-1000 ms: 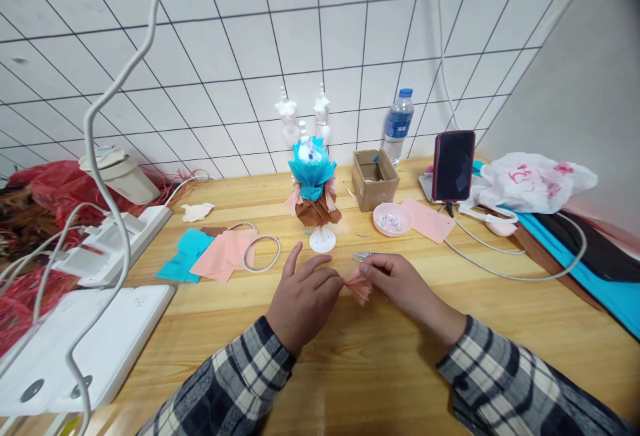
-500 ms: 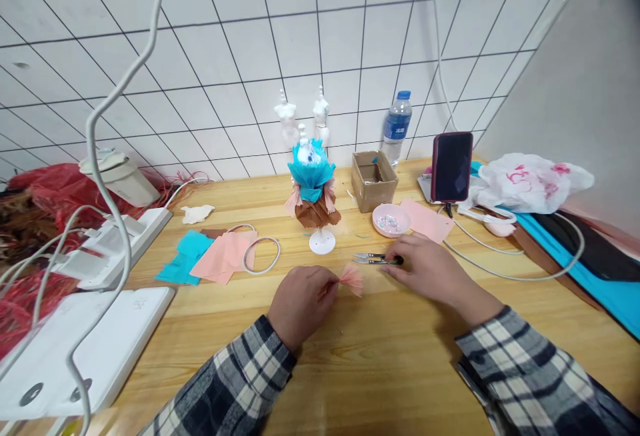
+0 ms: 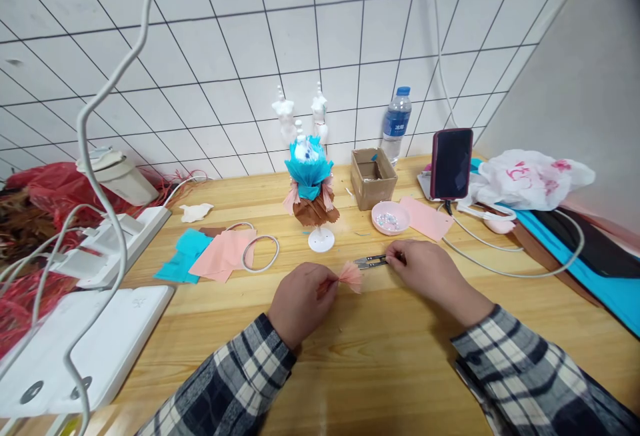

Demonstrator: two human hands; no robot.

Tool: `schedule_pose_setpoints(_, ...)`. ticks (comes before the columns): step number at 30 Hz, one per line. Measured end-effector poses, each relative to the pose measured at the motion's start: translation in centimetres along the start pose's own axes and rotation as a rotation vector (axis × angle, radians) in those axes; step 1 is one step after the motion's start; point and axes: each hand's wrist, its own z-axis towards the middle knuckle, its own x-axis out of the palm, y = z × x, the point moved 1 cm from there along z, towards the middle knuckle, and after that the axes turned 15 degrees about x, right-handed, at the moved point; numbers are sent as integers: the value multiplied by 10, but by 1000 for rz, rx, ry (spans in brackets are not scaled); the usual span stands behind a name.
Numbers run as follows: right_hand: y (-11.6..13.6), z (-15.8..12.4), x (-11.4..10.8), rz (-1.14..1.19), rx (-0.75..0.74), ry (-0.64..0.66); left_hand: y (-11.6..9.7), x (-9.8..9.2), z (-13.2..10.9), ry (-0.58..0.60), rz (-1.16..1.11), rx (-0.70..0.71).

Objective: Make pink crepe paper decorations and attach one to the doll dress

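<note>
My left hand is closed around the gathered end of a small pink crepe paper fan, whose pleated edge spreads out to the right. The fingers of my right hand pinch the handle end of a pair of thread snips. The blades point left and lie close by the paper fan; whether they touch it I cannot tell. Behind the hands a small dress form stands upright on a round white base, dressed in blue, brown and pink crepe paper.
At left lie blue and pink paper sheets, a ring of tape and a power strip. Behind are a pink bowl of beads, a cardboard box, a water bottle and a propped phone. White cables cross both sides.
My right hand has taken hold of the snips by the handle end and the blades have come a little closer to the paper fan. My left hand keeps its hold.
</note>
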Motion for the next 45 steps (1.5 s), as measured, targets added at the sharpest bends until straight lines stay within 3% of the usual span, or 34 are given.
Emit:
schedule_pose_setpoints(3,-6,5,2,248,28,59,1,2,-1,-42,-33,-37)
schedule_pose_setpoints(7,-1,-1,-7,653,-32,-135,8,7,1,-159,-288,-272)
schedule_pose_setpoints(8,4,-7,-9,744,-73,-102,10,7,1,-196,-395,-327)
schedule_pose_setpoints(11,26,-26,-5,925,-180,362,14,8,5,-307,-668,-416)
schedule_pose_setpoints(13,39,-38,4,1063,-134,625,14,7,7,-332,-736,-437)
schedule_pose_setpoints(16,52,-45,20,1220,-4,807,10,7,9,-309,-717,-428)
schedule_pose_setpoints(21,66,-47,36,1283,168,758,1,9,10,-290,-693,-406)
schedule_pose_setpoints(32,70,-45,42,1476,256,700,-9,10,8,-297,-696,-332)
schedule_pose_setpoints(45,71,-45,40,1481,312,633,-8,4,3,-292,-549,-147)
